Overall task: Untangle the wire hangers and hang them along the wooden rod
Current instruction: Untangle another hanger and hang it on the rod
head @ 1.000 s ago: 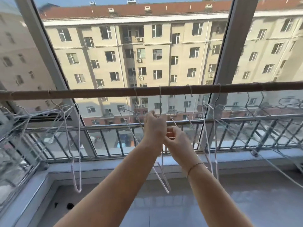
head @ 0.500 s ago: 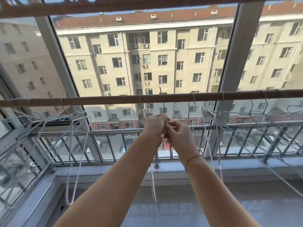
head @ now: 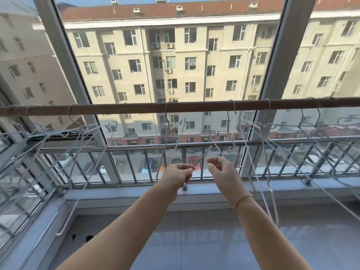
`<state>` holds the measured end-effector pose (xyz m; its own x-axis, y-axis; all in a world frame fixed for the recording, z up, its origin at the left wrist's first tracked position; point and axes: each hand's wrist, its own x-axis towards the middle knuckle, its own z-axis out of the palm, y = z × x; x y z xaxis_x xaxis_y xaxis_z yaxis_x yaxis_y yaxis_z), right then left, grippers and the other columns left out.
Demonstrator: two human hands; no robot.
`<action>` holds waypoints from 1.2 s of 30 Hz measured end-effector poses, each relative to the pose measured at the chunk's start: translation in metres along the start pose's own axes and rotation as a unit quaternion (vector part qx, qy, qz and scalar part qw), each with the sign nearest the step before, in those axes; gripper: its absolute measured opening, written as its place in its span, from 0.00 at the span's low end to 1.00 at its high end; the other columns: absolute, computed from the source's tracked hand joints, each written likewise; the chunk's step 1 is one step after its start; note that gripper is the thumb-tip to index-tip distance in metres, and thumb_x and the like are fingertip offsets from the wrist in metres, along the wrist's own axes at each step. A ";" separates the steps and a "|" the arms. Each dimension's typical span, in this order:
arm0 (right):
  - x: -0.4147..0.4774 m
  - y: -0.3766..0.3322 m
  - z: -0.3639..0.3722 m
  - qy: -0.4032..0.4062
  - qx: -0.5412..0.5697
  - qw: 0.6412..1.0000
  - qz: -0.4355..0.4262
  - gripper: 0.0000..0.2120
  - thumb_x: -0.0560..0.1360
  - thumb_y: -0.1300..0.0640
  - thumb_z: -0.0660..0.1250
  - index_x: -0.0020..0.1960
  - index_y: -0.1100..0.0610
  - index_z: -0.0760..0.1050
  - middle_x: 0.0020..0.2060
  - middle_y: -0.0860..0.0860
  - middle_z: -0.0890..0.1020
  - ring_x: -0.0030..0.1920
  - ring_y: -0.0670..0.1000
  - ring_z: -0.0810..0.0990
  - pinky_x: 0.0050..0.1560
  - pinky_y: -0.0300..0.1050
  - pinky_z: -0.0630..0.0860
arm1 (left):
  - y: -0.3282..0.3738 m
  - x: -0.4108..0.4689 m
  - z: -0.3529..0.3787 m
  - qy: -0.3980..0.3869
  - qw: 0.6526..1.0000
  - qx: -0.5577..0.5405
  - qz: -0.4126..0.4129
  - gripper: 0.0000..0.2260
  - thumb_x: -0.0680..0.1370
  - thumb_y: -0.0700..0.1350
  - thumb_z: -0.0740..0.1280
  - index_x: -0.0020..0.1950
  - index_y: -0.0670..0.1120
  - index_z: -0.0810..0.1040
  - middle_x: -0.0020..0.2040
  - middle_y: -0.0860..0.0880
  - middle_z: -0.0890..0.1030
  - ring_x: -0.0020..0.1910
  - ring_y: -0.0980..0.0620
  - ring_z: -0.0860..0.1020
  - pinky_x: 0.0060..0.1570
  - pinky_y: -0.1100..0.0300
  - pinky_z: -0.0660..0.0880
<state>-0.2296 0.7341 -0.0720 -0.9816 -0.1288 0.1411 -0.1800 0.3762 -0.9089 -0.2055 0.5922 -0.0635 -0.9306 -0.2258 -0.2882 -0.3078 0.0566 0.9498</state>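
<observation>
A brown wooden rod (head: 194, 106) runs across the view at window height. Several white wire hangers hang from it: a bunch at the left (head: 58, 137), one at the middle (head: 166, 121), and more at the right (head: 268, 133). My left hand (head: 178, 175) pinches a wire of the middle hanger below the rod. My right hand (head: 221, 169) pinches another hanger wire (head: 216, 147) beside it. A small gap separates the two hands.
A steel railing (head: 214, 145) runs behind the hangers in front of the window glass. A grey window frame post (head: 272, 75) stands at the right, another at the left (head: 64, 55). A white sill (head: 136, 193) lies below, then a tiled floor.
My hands were together on the middle hanger; they have moved lower and apart, each with a wire. The view has tilted up and down.
</observation>
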 end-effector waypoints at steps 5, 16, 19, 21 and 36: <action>-0.006 0.006 0.005 -0.037 -0.130 0.989 -0.066 0.16 0.76 0.60 0.62 0.63 0.56 0.72 0.58 0.50 0.76 0.51 0.41 0.72 0.58 0.37 0.66 | -0.021 -0.003 -0.020 -0.031 0.996 0.070 0.046 0.05 0.77 0.38 0.65 0.46 0.44 0.79 0.41 0.47 0.80 0.39 0.55 0.75 0.41 0.69 0.71; -0.025 0.008 -0.002 -0.143 -0.106 0.982 0.067 0.12 0.77 0.63 0.58 0.38 0.52 0.73 0.26 0.49 0.76 0.27 0.48 0.74 0.34 0.43 0.74 | -0.036 0.002 -0.015 0.055 0.981 0.102 0.153 0.05 0.75 0.40 0.69 0.49 0.48 0.79 0.45 0.49 0.81 0.45 0.54 0.78 0.45 0.69 0.75; -0.037 0.002 -0.006 -0.121 -0.003 0.985 0.120 0.13 0.77 0.68 0.54 0.41 0.56 0.73 0.27 0.52 0.74 0.26 0.49 0.72 0.32 0.45 0.75 | -0.033 -0.002 -0.001 0.117 0.956 0.153 0.222 0.13 0.72 0.45 0.71 0.55 0.50 0.75 0.53 0.51 0.78 0.55 0.54 0.75 0.59 0.60 0.71; -0.044 -0.004 -0.009 -0.102 0.054 0.984 0.135 0.12 0.77 0.68 0.53 0.44 0.59 0.74 0.28 0.52 0.74 0.27 0.49 0.72 0.36 0.48 0.78 | -0.024 -0.012 0.010 0.141 0.946 0.142 0.255 0.12 0.73 0.47 0.71 0.53 0.53 0.72 0.52 0.52 0.75 0.56 0.53 0.73 0.60 0.59 0.70; -0.039 -0.083 -0.011 -0.064 0.217 0.974 0.007 0.06 0.79 0.64 0.58 0.49 0.59 0.74 0.28 0.53 0.78 0.25 0.51 0.76 0.24 0.43 0.74 | 0.064 -0.038 0.010 0.055 0.976 -0.095 0.187 0.04 0.74 0.45 0.70 0.44 0.44 0.80 0.32 0.49 0.79 0.32 0.50 0.78 0.35 0.56 0.77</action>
<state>-0.1774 0.7179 0.0018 -0.9629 -0.2496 0.1025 -0.0952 -0.0412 -0.9946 -0.1921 0.6142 0.0067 -0.9409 -0.3272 0.0873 0.1006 -0.0241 0.9946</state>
